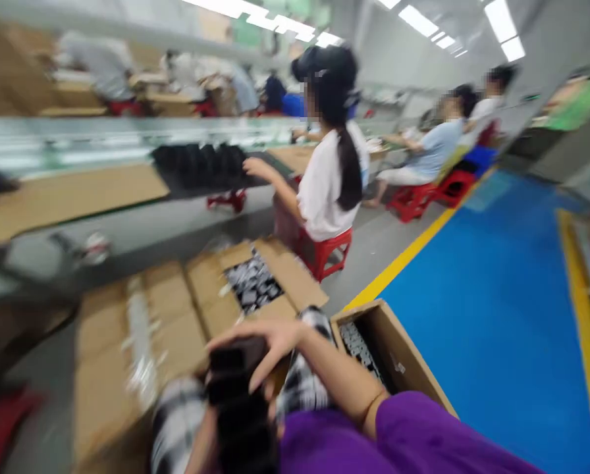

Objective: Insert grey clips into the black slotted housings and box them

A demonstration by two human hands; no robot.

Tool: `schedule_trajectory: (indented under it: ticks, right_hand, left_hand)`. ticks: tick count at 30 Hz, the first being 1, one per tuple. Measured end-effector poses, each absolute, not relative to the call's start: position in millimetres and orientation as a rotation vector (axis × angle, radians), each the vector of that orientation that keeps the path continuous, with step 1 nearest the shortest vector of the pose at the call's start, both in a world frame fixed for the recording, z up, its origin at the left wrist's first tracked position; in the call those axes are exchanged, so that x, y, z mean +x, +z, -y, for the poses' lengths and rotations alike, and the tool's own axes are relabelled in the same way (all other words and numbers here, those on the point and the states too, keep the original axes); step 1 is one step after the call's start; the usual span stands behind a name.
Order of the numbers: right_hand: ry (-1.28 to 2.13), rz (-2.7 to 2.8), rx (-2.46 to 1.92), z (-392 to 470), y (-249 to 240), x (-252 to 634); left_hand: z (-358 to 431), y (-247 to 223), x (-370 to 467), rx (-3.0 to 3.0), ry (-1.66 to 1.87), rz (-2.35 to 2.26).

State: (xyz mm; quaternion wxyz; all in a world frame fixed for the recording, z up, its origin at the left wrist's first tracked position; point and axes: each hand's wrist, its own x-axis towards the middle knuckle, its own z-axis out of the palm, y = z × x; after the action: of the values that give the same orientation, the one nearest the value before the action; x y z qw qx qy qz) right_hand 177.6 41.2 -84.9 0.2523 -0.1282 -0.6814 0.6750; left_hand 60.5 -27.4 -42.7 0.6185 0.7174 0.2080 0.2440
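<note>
A row of black, box-like pieces [240, 415] lies in front of my body, blurred by motion. My right hand [272, 339] curves over its far end, thumb on one side and fingers on the other. My left hand [203, 438] is at the near left side of the row and wraps it from below; the black pieces hide most of its fingers. Just beyond is an open cardboard box [280, 309] with many small black and grey parts [255, 283] inside.
A taped cardboard box [171, 329] stands at left, an open carton [413, 355] at right. Ahead, a person in white [332, 178] sits on a red stool [329, 253] by a bench [78, 194] bearing black pieces [201, 164]. Others sit farther off. A blue floor lane [492, 276] runs right.
</note>
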Motion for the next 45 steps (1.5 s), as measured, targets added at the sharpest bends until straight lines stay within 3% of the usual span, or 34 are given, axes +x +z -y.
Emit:
schedule_trajectory:
  ticks: [3,7,15,38,45]
  right_hand:
    - [1.774,1.836,-0.245,-44.8,-88.6,186.3]
    - [1.817,1.692,-0.162,-38.9,-98.0,187.9]
    - [1.716,1.043,-0.277,-24.6,-105.0,178.6]
    - [1.601,1.141,-0.364,-19.8,-100.1,186.2]
    - [1.644,1.231,-0.216,-19.0,-96.2,208.5]
  left_hand:
    - [74.5,-60.5,31.9,0.896,0.655,-0.778]
    - [81.1,-65.8,27.9,0.1,0.678,-0.685]
    - [74.9,-59.6,20.5,0.201,0.766,-0.571]
    - [68.0,-42.1,24.5,0.047,0.825,-0.594]
    - [68.1,-43.2,21.0,0.032,0.809,-0.584]
